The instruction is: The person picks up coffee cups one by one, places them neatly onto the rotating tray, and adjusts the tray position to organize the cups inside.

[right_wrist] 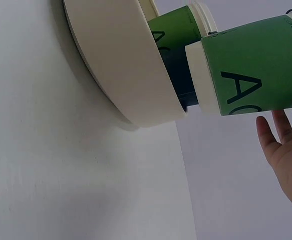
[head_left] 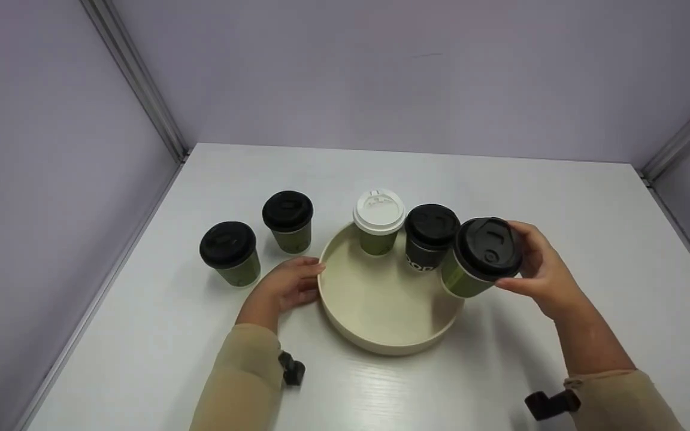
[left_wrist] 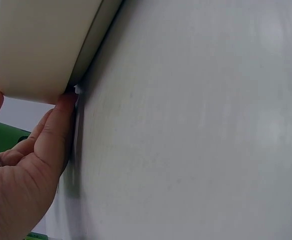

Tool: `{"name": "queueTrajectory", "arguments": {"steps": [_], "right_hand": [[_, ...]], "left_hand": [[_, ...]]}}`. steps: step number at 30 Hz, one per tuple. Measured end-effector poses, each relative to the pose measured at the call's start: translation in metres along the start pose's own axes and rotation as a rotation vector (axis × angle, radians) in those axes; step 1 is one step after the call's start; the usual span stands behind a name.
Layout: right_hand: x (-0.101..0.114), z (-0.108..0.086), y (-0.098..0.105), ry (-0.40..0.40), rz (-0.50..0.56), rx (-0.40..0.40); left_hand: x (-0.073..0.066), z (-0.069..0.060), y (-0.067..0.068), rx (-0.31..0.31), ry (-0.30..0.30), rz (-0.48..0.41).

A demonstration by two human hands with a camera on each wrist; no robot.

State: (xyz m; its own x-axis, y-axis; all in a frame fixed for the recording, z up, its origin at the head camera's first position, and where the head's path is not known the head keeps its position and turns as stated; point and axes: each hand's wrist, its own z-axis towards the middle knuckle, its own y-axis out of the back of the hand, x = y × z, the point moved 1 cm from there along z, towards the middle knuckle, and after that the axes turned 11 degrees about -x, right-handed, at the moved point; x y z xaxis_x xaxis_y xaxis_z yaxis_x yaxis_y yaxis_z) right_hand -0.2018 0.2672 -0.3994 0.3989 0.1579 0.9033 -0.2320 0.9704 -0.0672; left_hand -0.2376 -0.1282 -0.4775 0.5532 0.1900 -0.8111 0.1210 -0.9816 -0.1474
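A round cream tray (head_left: 381, 311) with a raised rim lies on the white table. At its left side my left hand (head_left: 288, 284) grips the wall; the left wrist view shows the thumb and fingers on either side of the tray's edge (left_wrist: 40, 50). My right hand (head_left: 542, 269) holds a green paper coffee cup (head_left: 466, 280) with a black lid, slightly tilted, above the tray's right rim. Its base is clear of the table in the right wrist view. Inside the tray, toward the back, stand a white-lidded green cup (head_left: 380, 212) and a black cup (head_left: 430, 230) with a black lid.
Two more green cups with black lids stand on the table left of the tray, one farther back (head_left: 290, 218) and one nearer (head_left: 234, 254), close to my left hand. Pale wall panels (head_left: 345, 78) border the table at the back and sides.
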Motion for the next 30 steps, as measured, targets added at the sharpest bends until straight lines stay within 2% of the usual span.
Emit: {"name": "queueTrajectory", "arguments": {"steps": [6,15,30], "right_hand": [[-0.002,0.001,-0.008,-0.026,-0.023,0.016],[-0.006,0.000,-0.018,-0.010,-0.023,0.020],[-0.011,-0.001,-0.023,-0.030,-0.074,0.013]], "left_hand": [[0.000,-0.001,0.000,0.001,-0.004,0.001],[0.000,-0.001,0.000,0.004,-0.010,0.020],[0.000,0.000,0.001,0.005,-0.009,0.031]]}}
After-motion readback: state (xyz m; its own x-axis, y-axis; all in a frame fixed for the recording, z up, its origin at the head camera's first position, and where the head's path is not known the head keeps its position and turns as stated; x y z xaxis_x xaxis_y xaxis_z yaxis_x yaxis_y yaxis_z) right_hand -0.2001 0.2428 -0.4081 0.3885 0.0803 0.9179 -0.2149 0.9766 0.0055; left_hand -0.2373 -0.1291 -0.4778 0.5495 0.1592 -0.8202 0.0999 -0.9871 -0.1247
